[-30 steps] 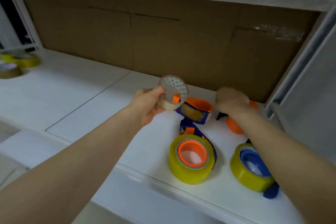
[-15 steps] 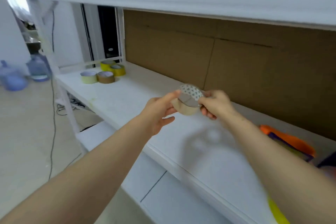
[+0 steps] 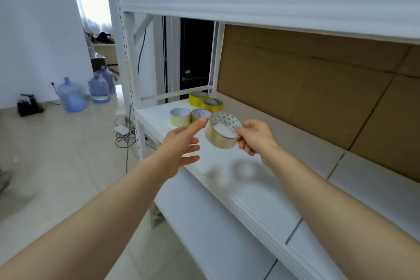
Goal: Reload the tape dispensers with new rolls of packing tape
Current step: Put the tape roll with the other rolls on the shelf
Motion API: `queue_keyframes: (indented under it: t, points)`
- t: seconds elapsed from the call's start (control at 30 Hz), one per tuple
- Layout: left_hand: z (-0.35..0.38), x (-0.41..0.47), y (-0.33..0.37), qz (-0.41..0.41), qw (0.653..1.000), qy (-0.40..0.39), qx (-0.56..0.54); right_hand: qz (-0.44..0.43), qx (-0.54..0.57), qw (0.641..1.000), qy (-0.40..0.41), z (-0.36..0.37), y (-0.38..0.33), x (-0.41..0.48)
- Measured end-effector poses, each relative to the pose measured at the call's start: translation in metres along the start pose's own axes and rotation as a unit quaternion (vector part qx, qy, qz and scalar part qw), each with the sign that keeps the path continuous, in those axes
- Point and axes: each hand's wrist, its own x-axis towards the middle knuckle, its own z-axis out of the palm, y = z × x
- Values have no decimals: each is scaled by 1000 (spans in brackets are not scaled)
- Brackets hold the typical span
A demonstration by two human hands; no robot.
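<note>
Tape rolls [image 3: 197,107], four of them, are seen at the far left end of the white shelf [image 3: 268,198], two yellow ones behind two paler ones. Left of the shelf, water jugs [image 3: 84,93] are set on the floor. The left hand [image 3: 181,146] is held open above the shelf edge, its forefinger stretched towards a spent roll [image 3: 221,130]. That roll is gripped at its rim by the right hand [image 3: 255,136], in the air above the shelf. Cardboard [image 3: 318,88] lines the back.

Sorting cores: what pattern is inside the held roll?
Small triangles on white, inside the roll; head view.
</note>
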Motion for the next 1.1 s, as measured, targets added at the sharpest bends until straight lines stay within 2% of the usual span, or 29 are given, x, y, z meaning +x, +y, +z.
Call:
queue_keyframes:
  t: [0.1,0.3,0.43,0.5,0.57,0.63,0.77,0.97,1.1]
  points:
    - [-8,42,10,13,999,5,33,-28,-21,999,-33,34,-6,42]
    - [-39,145,34,50,994,96,10,-63,14,992,-111,86,-21,141]
    - [-72,217,60,52,990,130,-18,-75,-24,996,-49,94,-20,232]
    - [-87,247,66,50,987,148,-28,-82,-76,994,-10,92,-9,271]
    - [-98,273,66,36,985,164,-33,-92,-182,979,0,90,5,301]
    - [-107,298,64,18,986,158,-46,-95,-291,952,-24,89,17,321]
    - [-117,354,66,-5,990,126,-57,-48,-391,916,-73,97,33,341]
    - [-120,434,50,-42,987,67,137,4,-445,893,-71,115,42,353]
    - [-115,466,37,26,944,16,329,33,-431,901,-36,113,35,344]
